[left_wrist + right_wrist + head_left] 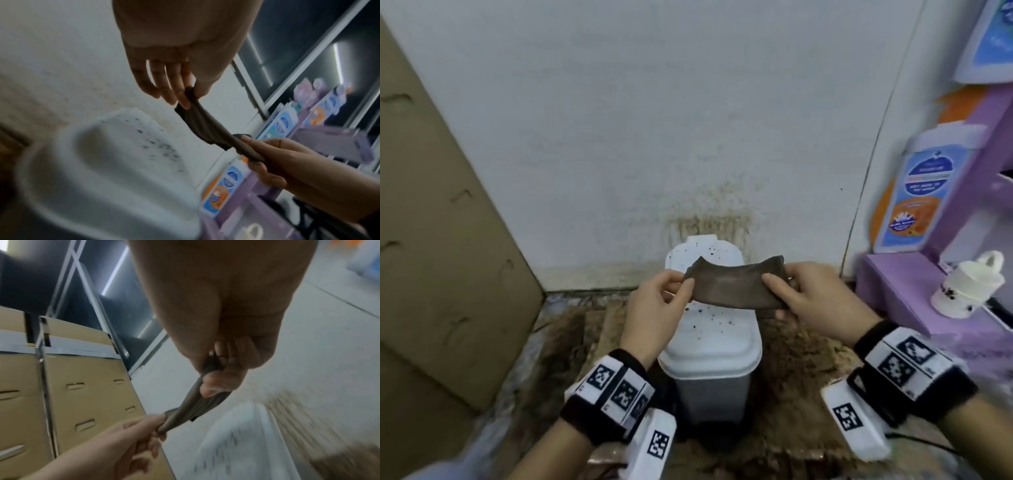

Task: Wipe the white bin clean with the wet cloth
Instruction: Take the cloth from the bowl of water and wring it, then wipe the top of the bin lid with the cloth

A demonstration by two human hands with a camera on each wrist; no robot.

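A white lidded bin [710, 346] stands on the floor against the wall, its lid [115, 146] speckled with dark spots. Above the lid a dark brown cloth [736, 286] is stretched flat between both hands. My left hand [681, 286] pinches the cloth's left end between thumb and fingers. My right hand [777, 287] pinches its right end the same way. The left wrist view shows the cloth [207, 128] taut from my left hand [188, 95] to my right hand [252, 149]. In the right wrist view my right hand [207, 378] grips the cloth [193, 408] over the blurred bin [242, 443].
Large cardboard boxes [438, 222] stand at the left. A purple shelf unit [935, 284] at the right holds bottles [917, 192] and a small white container [965, 284]. The wall [709, 226] behind the bin is stained brown. Brown dirty floor [801, 373] surrounds the bin.
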